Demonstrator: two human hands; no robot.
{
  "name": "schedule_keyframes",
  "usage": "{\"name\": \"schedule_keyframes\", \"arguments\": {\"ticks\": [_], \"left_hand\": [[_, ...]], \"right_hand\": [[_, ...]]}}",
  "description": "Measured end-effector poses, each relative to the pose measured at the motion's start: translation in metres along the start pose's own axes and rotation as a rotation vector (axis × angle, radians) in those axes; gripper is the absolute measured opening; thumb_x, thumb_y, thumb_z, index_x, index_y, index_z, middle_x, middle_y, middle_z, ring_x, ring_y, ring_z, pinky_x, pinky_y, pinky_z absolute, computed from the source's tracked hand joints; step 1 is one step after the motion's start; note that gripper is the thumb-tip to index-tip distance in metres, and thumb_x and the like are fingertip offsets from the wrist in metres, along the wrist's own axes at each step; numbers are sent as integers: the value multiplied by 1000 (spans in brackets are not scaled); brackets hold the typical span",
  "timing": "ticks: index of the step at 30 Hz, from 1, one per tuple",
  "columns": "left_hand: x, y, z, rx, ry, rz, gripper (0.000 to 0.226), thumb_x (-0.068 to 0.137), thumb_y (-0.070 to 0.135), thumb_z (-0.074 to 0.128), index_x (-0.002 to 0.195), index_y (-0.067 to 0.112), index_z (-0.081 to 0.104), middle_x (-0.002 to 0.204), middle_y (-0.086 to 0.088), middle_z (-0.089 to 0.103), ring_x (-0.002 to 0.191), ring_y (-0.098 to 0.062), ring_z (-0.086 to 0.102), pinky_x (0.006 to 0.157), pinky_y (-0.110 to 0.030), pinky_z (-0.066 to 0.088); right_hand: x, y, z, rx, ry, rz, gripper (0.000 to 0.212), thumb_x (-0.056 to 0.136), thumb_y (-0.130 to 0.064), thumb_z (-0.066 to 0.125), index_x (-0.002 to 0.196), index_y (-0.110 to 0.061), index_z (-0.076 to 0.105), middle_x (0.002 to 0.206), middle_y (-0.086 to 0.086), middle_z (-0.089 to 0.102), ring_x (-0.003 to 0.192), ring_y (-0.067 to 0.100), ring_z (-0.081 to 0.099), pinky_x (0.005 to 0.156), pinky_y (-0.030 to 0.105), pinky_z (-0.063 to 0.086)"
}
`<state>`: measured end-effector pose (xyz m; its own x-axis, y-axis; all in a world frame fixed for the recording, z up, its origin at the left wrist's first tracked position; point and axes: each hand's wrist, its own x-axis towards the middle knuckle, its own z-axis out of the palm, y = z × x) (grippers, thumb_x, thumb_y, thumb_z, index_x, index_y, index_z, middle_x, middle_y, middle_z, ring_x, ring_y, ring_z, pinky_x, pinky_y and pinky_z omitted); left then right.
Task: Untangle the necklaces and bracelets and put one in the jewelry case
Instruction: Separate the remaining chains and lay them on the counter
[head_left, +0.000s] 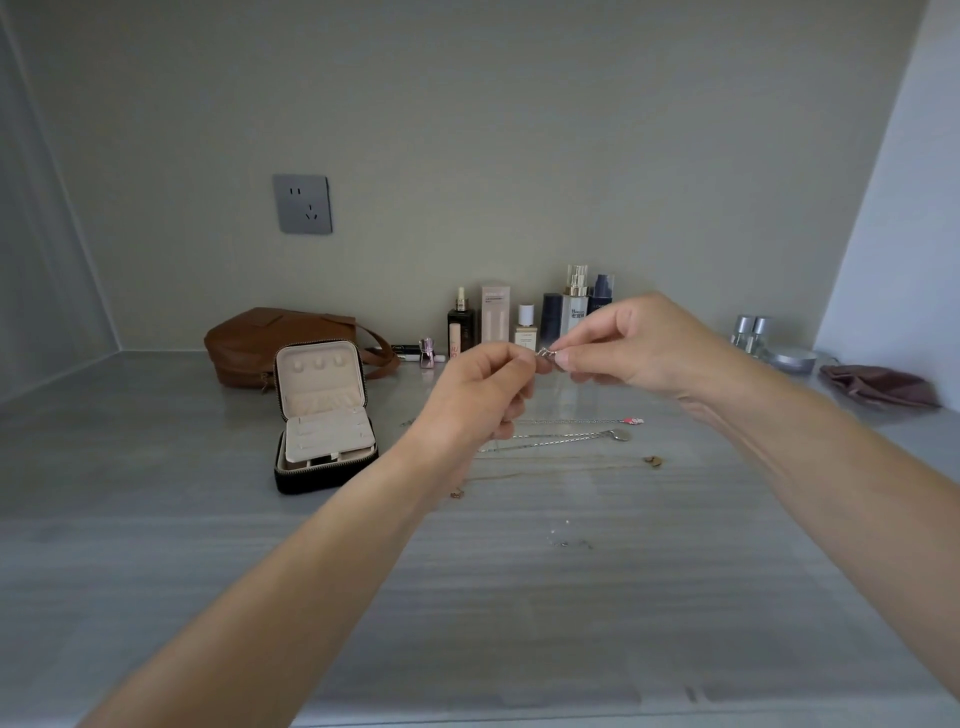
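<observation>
Both hands are raised above the grey tabletop and meet at a small silver chain (545, 352). My left hand (483, 395) pinches one end of it and my right hand (631, 345) pinches the other. How far the chain hangs down is hidden by the hands. Below them several necklaces lie stretched out in rows: one with a red pendant (635, 420), a silver one with a round disc (619, 435), and a thin gold one (653, 460). The black jewelry case (324, 415) stands open to the left, its beige lining showing.
A brown leather bag (244, 343) lies behind the case. Cosmetic bottles and boxes (524, 319) line the back wall. Silver jars (753, 332) and a mauve pouch (878, 387) sit at the right. Tiny jewelry bits (569, 543) lie nearer the front.
</observation>
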<state>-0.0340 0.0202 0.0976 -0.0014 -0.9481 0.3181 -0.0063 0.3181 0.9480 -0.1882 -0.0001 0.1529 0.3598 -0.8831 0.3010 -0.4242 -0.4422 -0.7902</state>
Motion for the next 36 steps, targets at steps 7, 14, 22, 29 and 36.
{"name": "schedule_keyframes", "arguments": {"ticks": [7, 14, 22, 29, 36], "left_hand": [[-1, 0, 9, -133, -239, -116, 21, 97, 23, 45, 103, 11, 61, 91, 0, 70, 43, -6, 39, 39, -16, 27], [7, -4, 0, -77, -301, -218, 24, 98, 22, 43, 87, 11, 62, 63, 6, 54, 44, -4, 34, 36, -14, 23], [18, -16, -15, 170, -421, -419, 25, 99, 20, 42, 85, 10, 61, 61, 4, 50, 44, -4, 33, 37, -14, 23], [26, -31, -20, 454, -463, -561, 26, 98, 20, 46, 81, 12, 64, 61, 5, 55, 43, -4, 38, 40, -16, 30], [30, -46, -14, 735, -500, -643, 26, 98, 22, 45, 78, 16, 61, 59, 5, 48, 42, -5, 38, 41, -17, 31]], "right_hand": [[6, -16, -5, 71, 43, 29, 6, 83, -3, 64, 83, -7, 70, 64, 2, 62, 48, 2, 51, 45, 14, 38], [9, -3, -29, 192, 173, 80, 13, 82, -7, 66, 72, -14, 67, 52, -6, 62, 45, 1, 53, 43, 13, 40], [2, 49, -58, 279, 289, 206, 13, 84, -2, 62, 74, -10, 66, 49, -5, 63, 42, 1, 52, 40, 12, 39], [-13, 114, -60, 248, 293, 378, 10, 84, -3, 63, 74, -6, 64, 62, 5, 60, 41, 2, 50, 41, 15, 36], [-23, 163, -56, 49, 272, 513, 3, 76, 0, 68, 76, -3, 70, 53, 4, 64, 39, 3, 55, 35, 13, 32]]}}
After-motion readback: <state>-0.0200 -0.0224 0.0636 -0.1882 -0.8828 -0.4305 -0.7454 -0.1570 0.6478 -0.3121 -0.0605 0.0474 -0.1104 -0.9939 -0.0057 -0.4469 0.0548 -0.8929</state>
